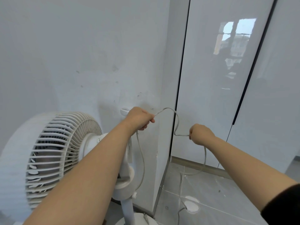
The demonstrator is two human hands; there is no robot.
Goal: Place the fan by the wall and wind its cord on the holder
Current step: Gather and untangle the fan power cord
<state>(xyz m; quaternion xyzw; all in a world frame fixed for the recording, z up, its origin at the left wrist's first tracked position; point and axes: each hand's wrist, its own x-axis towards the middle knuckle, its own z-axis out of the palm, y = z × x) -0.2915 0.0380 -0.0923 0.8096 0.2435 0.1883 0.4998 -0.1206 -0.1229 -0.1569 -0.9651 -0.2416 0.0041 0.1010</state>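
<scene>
By wall (81, 54): fan (65, 151) parked. L hand (139, 118) fingers clamped on cord (168, 108) right next to holder (123, 111), R hand (200, 133) fist clamped further along, rest trails on floor (211, 192). Tip: keep light tension w/ R hand, feed slack slowly, lay even loops over holder w/ L hand

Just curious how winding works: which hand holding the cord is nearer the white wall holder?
The left hand: it grips the cord right beside the holder. The right hand holds the cord farther off, before the glossy cabinet door.
</scene>
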